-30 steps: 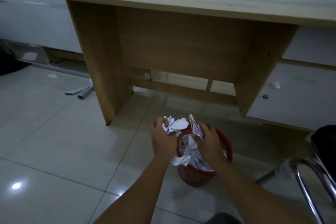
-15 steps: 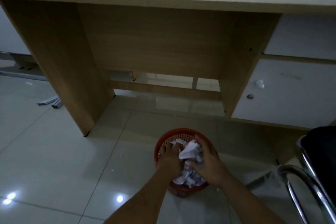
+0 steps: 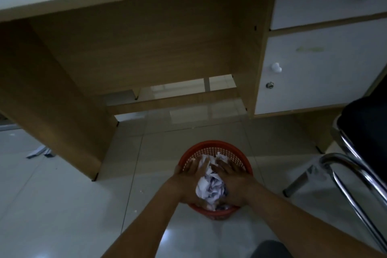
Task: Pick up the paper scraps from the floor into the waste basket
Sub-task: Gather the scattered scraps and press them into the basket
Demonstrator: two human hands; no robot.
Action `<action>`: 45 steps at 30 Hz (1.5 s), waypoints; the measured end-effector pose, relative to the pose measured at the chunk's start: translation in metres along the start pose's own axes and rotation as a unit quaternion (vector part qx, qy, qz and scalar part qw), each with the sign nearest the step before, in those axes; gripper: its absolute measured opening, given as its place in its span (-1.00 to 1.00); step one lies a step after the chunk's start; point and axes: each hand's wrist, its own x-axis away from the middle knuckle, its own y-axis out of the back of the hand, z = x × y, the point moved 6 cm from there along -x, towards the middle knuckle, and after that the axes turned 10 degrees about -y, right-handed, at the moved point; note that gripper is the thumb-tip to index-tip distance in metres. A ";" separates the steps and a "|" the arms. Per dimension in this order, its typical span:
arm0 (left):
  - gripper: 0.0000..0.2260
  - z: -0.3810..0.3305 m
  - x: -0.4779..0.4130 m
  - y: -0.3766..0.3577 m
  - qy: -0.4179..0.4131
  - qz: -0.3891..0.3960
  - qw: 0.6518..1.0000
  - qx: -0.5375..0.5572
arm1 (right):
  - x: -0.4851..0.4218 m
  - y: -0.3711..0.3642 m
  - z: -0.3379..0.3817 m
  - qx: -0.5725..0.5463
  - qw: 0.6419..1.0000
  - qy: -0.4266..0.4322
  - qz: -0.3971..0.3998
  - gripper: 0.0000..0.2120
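Observation:
A round red mesh waste basket [image 3: 211,148] stands on the tiled floor in front of the desk. It is heaped with crumpled white paper scraps [image 3: 210,186]. My left hand [image 3: 189,180] lies flat on the left side of the heap, fingers spread, inside the basket rim. My right hand [image 3: 231,180] lies flat on the right side of the heap in the same way. Both palms press against the paper; neither hand closes around a scrap. A few tiny white crumbs [image 3: 142,190] lie on the tiles left of the basket.
A wooden desk [image 3: 134,48] with a low crossbar stands right behind the basket. Its white cabinet door [image 3: 314,73] is at the right. A chrome-framed black chair [image 3: 360,153] stands close on the right. Metal bars [image 3: 39,152] lie on the floor far left.
Both hands came down from holding scraps above the basket to lying flat on the heap inside it. The view has moved closer to the desk and tilted down.

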 end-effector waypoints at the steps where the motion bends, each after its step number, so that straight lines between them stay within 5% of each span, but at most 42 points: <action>1: -0.04 -0.002 -0.003 -0.006 0.000 0.019 0.999 -0.027 | 0.001 -0.001 0.000 0.011 1.000 -0.004 0.003 0.02; 4: -0.02 -0.002 -0.015 -0.017 0.024 -0.001 0.997 -0.076 | -0.001 -0.002 0.003 0.046 0.999 -0.003 0.004 0.21; 9: 0.01 0.006 -0.043 -0.038 0.029 0.020 0.982 -0.184 | -0.007 -0.013 0.006 0.103 0.991 -0.019 0.080 0.01; 30: -0.06 0.020 -0.073 -0.081 0.033 0.071 0.971 -0.227 | -0.038 -0.058 0.001 0.197 0.964 -0.067 0.164 0.04; 40: 0.00 -0.004 -0.028 -0.019 0.056 -0.017 0.988 -0.140 | -0.012 -0.003 0.015 0.082 0.991 -0.079 0.066 0.08; 45: -0.05 -0.009 0.008 -0.004 0.006 -0.183 0.983 -0.034 | 0.009 0.026 0.019 0.048 0.989 -0.142 0.014 -0.01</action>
